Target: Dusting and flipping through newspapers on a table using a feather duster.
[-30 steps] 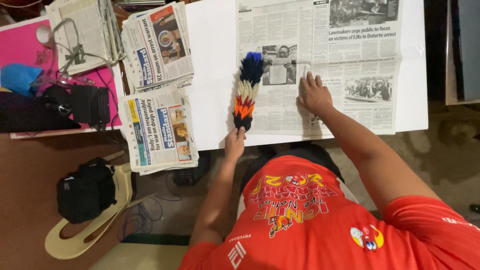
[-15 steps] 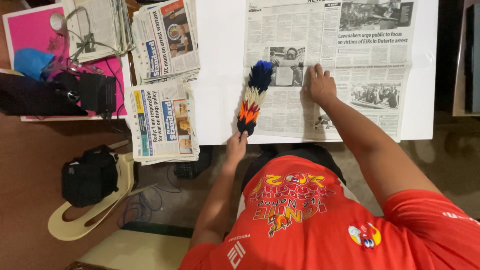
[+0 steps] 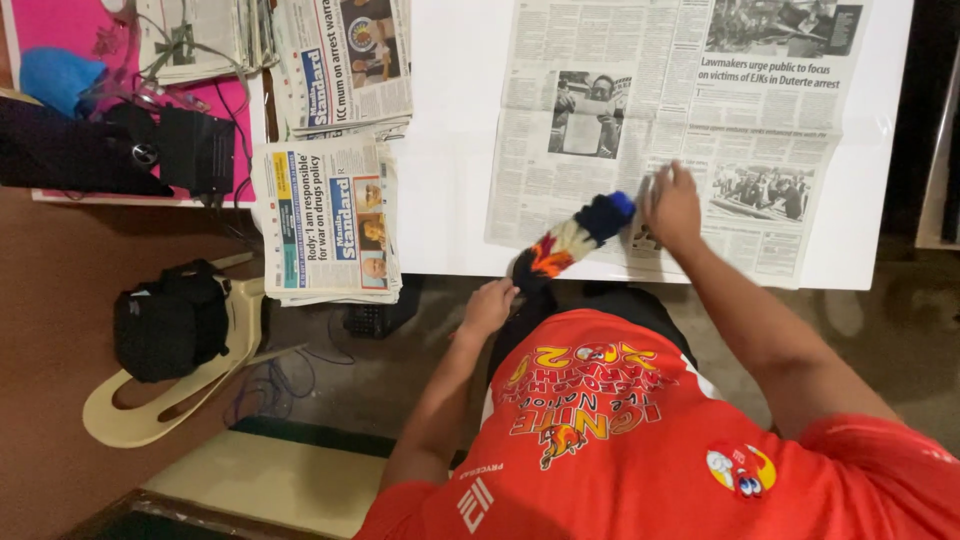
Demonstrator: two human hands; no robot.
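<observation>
A: Head view: left hand (image 3: 488,305) has its grip wrapped round the handle of a multicoloured feather duster (image 3: 572,241), which slants across the newspaper's (image 3: 680,120) lower edge.

B: And the right hand (image 3: 673,203)?

A: Fingers spread flat on the sheet, likely pinning it to the white desk (image 3: 450,150).

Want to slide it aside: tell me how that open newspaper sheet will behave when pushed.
The open newspaper sheet looks thin and floppy, so it would likely buckle rather than slide stiffly. It seems light; the right hand pressing it probably pins it.
</observation>
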